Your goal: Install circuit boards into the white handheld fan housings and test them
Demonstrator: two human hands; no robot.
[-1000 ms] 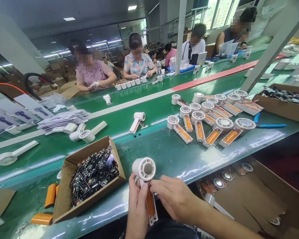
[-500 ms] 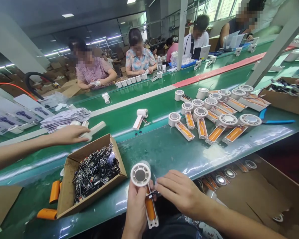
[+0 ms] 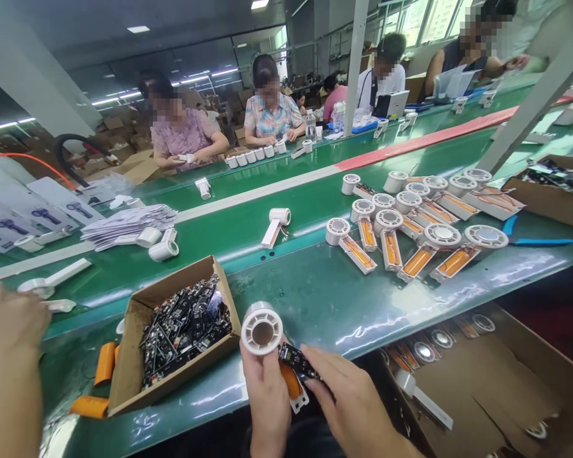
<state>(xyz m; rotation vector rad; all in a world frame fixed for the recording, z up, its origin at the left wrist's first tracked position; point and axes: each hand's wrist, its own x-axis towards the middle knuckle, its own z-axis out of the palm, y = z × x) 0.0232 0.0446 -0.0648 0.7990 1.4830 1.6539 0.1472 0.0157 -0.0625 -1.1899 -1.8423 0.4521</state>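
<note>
My left hand [image 3: 267,394] is closed around the handle of a white handheld fan half-shell [image 3: 261,329], its round head upright and an orange battery [image 3: 291,382] in the open handle. My right hand [image 3: 351,401] pinches a small black circuit board [image 3: 297,360] against the handle beside the battery. Both hands hover at the near edge of the green bench [image 3: 315,299]. A cardboard box of black circuit boards [image 3: 181,327] sits just left of them.
Several fan shells with orange batteries [image 3: 410,229] lie at the right, with blue cutters [image 3: 535,240]. Loose orange batteries [image 3: 100,375] lie left of the box. Another person's forearm [image 3: 7,375] reaches in at lower left. A carton of shells [image 3: 458,375] stands lower right. Workers sit across the belt.
The black circuit board now shows in my right hand at the fan's handle. The other person's hand drew back from the belt to the lower left with a fan part.
</note>
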